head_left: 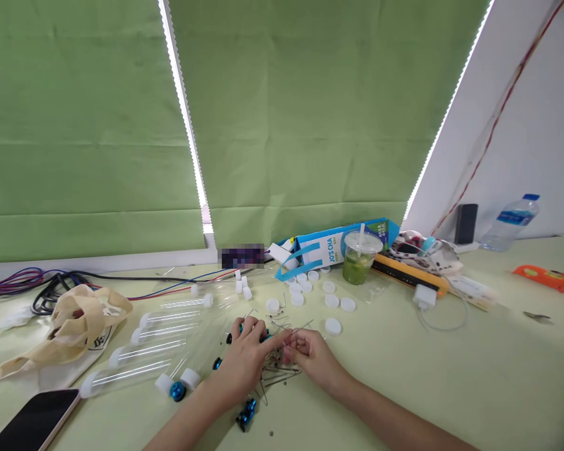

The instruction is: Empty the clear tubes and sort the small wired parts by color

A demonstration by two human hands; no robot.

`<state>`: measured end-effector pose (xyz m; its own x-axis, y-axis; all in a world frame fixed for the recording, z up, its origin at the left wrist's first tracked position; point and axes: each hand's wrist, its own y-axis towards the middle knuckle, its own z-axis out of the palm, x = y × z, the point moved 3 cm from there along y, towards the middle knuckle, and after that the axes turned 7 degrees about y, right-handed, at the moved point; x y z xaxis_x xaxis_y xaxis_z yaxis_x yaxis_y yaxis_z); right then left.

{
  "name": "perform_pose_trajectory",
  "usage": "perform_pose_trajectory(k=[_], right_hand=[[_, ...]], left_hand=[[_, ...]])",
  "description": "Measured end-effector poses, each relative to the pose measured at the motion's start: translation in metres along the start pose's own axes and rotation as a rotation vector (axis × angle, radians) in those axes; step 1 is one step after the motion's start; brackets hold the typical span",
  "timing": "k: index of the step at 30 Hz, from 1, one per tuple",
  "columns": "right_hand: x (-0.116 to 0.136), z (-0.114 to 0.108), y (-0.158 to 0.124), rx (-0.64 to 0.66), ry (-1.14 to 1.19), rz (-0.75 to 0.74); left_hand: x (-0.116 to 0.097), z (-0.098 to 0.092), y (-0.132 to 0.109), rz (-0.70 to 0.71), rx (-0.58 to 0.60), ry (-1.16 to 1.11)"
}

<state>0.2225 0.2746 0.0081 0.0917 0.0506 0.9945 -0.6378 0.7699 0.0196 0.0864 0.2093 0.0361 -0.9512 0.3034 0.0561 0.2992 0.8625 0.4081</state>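
Note:
My left hand (247, 360) is over a pile of small metal parts, its index finger stretched to meet the fingertips of my right hand. Its thumb is hidden, and what it pinches I cannot make out. My right hand (317, 360) is closed in a pinch on a thin metal rod (303, 327), which sticks out past the fingertips. Bent metal rods (282, 377) lie on the table below both hands. Blue and black cylindrical parts (247, 414) lie around my left hand. White round caps (333, 326) are scattered beyond my right hand.
Several clear tubes (136, 374) with white caps lie left, near a cloth bag (70, 326) and phone (35, 423). Behind are a drink cup (357, 266), a blue-white carton (329, 247) and cables (136, 277). A white charger (424, 295) and orange tool (543, 275) are right.

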Motion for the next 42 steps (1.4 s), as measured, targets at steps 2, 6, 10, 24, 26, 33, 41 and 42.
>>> perform_pose_trajectory(k=[2, 6, 10, 24, 26, 33, 41, 42], right_hand=[[-0.002, -0.002, 0.002, -0.010, -0.010, -0.004], [-0.005, -0.002, 0.003, 0.030, -0.049, -0.013], [-0.007, -0.002, 0.003, 0.053, -0.079, 0.060], [-0.003, -0.005, 0.009, -0.018, -0.083, 0.166], [-0.006, -0.006, 0.009, -0.051, -0.073, 0.162], [-0.005, 0.000, 0.003, -0.008, -0.119, 0.006], [0.001, 0.005, -0.010, -0.081, -0.364, -0.182], [0.002, 0.005, -0.011, -0.098, -0.419, -0.203]], left_hand=[[0.003, 0.001, 0.000, -0.028, 0.000, 0.000], [0.007, -0.003, 0.002, -0.117, -0.029, -0.019], [0.008, -0.008, 0.003, -0.172, -0.053, -0.024], [0.010, -0.013, 0.005, -0.166, -0.037, -0.076], [0.016, -0.024, 0.007, -0.203, -0.025, -0.081], [0.028, -0.074, -0.001, -0.250, 0.137, -0.289], [-0.021, -0.026, -0.069, -0.268, 0.157, -0.163], [-0.024, -0.019, -0.074, -0.239, 0.149, -0.151]])
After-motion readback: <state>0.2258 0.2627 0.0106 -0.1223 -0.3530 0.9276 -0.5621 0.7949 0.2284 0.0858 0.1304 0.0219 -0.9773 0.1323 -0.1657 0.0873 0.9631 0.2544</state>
